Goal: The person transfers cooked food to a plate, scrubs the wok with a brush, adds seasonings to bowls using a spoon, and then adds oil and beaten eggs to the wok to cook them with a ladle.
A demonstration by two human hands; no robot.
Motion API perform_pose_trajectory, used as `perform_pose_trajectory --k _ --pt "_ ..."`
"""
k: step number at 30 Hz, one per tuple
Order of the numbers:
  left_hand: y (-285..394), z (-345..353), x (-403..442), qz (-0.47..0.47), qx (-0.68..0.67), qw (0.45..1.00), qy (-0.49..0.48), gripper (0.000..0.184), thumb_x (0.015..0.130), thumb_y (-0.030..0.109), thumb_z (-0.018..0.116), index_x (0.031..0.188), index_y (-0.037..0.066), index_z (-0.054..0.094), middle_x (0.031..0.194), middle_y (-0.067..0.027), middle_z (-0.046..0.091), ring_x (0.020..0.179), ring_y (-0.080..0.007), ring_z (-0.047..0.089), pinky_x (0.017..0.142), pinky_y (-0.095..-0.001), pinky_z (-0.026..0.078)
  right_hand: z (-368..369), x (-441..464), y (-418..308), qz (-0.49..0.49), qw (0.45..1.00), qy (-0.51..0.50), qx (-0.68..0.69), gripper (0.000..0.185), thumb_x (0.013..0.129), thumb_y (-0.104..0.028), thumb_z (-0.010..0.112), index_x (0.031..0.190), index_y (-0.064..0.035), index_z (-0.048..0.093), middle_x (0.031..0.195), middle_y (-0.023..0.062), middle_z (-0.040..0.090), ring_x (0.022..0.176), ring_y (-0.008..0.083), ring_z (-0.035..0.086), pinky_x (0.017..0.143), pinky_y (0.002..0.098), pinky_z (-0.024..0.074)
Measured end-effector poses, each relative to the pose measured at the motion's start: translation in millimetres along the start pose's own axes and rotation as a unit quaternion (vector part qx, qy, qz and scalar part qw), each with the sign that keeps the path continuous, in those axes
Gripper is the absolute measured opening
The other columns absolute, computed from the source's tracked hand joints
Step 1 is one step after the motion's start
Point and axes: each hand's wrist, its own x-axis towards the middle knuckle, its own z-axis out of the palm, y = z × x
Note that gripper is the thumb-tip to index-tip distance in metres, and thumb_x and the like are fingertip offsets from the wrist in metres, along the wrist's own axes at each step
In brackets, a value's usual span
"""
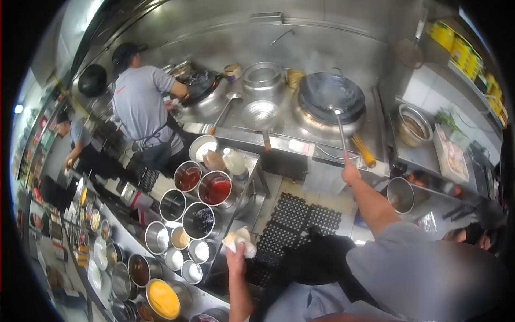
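Note:
My right hand [351, 175] is closed round the pinkish end of a long-handled ladle [340, 129]. The ladle's head rests inside a large dark wok [316, 94] that sits on the round burner, with haze around it. My left hand [236, 258] grips a crumpled white cloth [241, 240] with a yellowish patch, held beside the cart of steel pots. A bamboo brush [363, 151] lies on the stove's front edge, close to my right hand. Left of the wok rests a perforated strainer [261, 115] with a wooden handle.
Steel pots with red sauce [216, 188] and other contents crowd the cart at left, beside a tub of yellow liquid [163, 299]. A co-worker [142, 102] stands at another wok; a second person [80, 142] works farther left. A black rubber mat [300, 214] covers the floor. A metal pot [413, 126] stands right.

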Motion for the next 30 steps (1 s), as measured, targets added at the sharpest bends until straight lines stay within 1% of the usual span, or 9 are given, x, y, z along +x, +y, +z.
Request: perform_pose_trajectory --k 5,7,8,11,16,21,25,28,30 --pt "42 -18 -7 -0.028 -0.074 0.997 -0.008 0.053 0.086 0.015 0.071 0.131 -0.002 0.047 0.12 -0.0127 0.062 0.106 -0.0244 0.062 0.092 -0.0355 0.049 -9 -31 -49 0.034 0.998 -0.017 0.048 0.097 0.083 0.001 0.049 0.156 -0.0314 -0.006 0.103 0.0231 0.067 0.07 0.0323 0.069 0.056 0.0437 0.0562" --pt "46 -24 -5 0.001 -0.104 0.995 -0.008 0.05 0.087 0.015 0.07 0.128 -0.003 0.049 0.117 -0.0128 0.063 0.104 -0.0242 0.062 0.09 -0.0353 0.049 6 -21 -51 0.035 0.999 0.006 0.018 0.098 0.082 0.002 0.05 0.156 -0.0305 -0.007 0.103 0.023 0.067 0.069 0.0318 0.069 0.057 0.0435 0.0562" --pt "34 -30 -4 -0.032 -0.115 0.992 0.051 0.043 0.088 0.013 0.068 0.124 -0.003 0.052 0.113 -0.0124 0.063 0.1 -0.0237 0.063 0.087 -0.0355 0.05 17 -17 -51 0.038 0.999 0.015 0.005 0.098 0.082 0.003 0.05 0.156 -0.0301 -0.007 0.102 0.023 0.067 0.069 0.0316 0.069 0.057 0.0434 0.0562" --pt "-7 -47 5 -0.102 -0.07 0.989 0.075 0.039 0.088 0.009 0.063 0.122 -0.004 0.052 0.107 -0.0126 0.064 0.095 -0.0235 0.064 0.082 -0.0354 0.051 21 -19 -52 0.039 0.999 0.018 0.021 0.099 0.083 0.002 0.05 0.155 -0.0304 -0.008 0.101 0.022 0.068 0.068 0.0315 0.068 0.056 0.0428 0.0566" --pt "-16 -16 12 -0.115 0.144 0.981 0.052 0.025 0.083 0.004 0.055 0.107 -0.002 0.056 0.094 -0.0129 0.065 0.083 -0.0235 0.064 0.072 -0.0363 0.05 5 -25 -47 0.033 0.999 0.004 0.006 0.098 0.083 0.002 0.051 0.155 -0.0324 -0.007 0.101 0.0211 0.068 0.072 0.033 0.069 0.058 0.0433 0.0575" --pt "-167 -67 55 -0.054 0.353 0.934 0.03 0.022 0.081 0.013 0.056 0.097 -0.002 0.058 0.091 -0.0168 0.066 0.08 -0.0308 0.062 0.072 -0.0436 0.047 -19 -20 -34 0.036 0.999 -0.034 -0.004 0.097 0.084 0.001 0.05 0.155 -0.0322 -0.006 0.102 0.0213 0.068 0.079 0.0343 0.07 0.066 0.0446 0.0582" --pt "-246 -94 63 -0.124 0.45 0.874 0.133 0.036 0.084 0.026 0.063 0.104 -0.003 0.063 0.099 -0.0194 0.068 0.099 -0.0319 0.065 0.082 -0.039 0.051 -47 8 -23 0.006 0.999 -0.041 -0.029 0.095 0.084 0.0 0.049 0.156 -0.0319 -0.005 0.101 0.0221 0.068 0.078 0.0348 0.069 0.068 0.0448 0.0569" --pt "-241 -104 75 -0.233 0.464 0.854 -0.041 0.041 0.082 0.028 0.069 0.109 -0.002 0.064 0.099 -0.0166 0.069 0.096 -0.0314 0.068 0.076 -0.0402 0.055 -83 73 -15 -0.023 0.997 -0.057 -0.053 0.093 0.085 -0.001 0.048 0.156 -0.0313 -0.003 0.101 0.0227 0.068 0.078 0.0342 0.069 0.066 0.0445 0.0555" --pt "-215 -86 83 -0.367 0.393 0.843 -0.016 0.04 0.079 0.026 0.073 0.108 -0.001 0.064 0.095 -0.0148 0.07 0.085 -0.0303 0.07 0.067 -0.0426 0.055 -115 125 -19 -0.014 0.996 -0.082 -0.036 0.092 0.085 -0.002 0.048 0.156 -0.031 -0.002 0.101 0.0229 0.068 0.079 0.0336 0.069 0.066 0.0447 0.0546"
